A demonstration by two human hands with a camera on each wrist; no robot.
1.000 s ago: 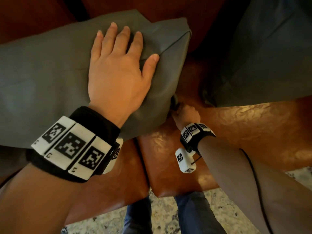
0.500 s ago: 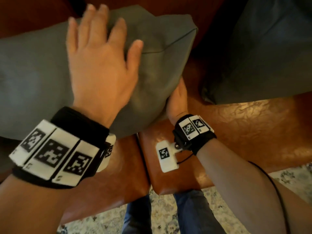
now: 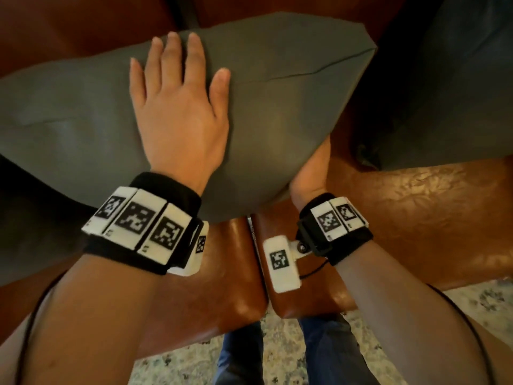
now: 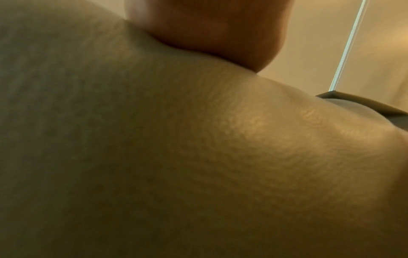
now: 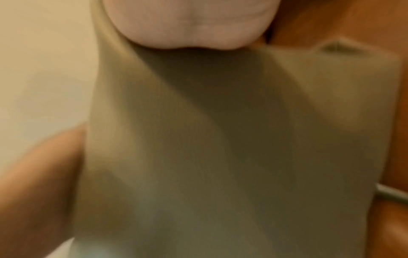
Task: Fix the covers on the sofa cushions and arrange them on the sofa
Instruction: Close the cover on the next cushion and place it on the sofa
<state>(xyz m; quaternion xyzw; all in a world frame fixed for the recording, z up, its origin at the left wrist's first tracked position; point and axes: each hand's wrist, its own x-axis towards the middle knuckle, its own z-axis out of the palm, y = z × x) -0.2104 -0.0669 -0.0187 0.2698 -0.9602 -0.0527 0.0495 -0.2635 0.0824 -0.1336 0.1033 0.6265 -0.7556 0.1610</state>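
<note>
A brown leather sofa [image 3: 416,218] fills our view, its two seat pads meeting at a seam in front of us, with a speckled carpet [image 3: 172,365] below its front edge and our blue-trousered legs [image 3: 241,354] showing there. Across the left seat pad, and leaning toward the sofa back, lies the grey cushion [image 3: 277,112] in its cover, a seam running along its right end. Our left hand [image 3: 177,118] lies flat on top of it, fingers straight and slightly spread, the palm pressing into the fabric (the left wrist camera shows little but grey cloth bulging under the heel of the hand). Our right hand [image 3: 313,173] is tucked under the cushion's lower right corner; only the back of the hand and the wrist show from above, and the right wrist view is blurred, so we cannot tell whether those fingers are gripping the cover or merely propping it. A second grey cushion [image 3: 449,87] rests on the right seat pad against the sofa back, near the first but apart from it. Both wrists wear black bands with white marker tiles.
</note>
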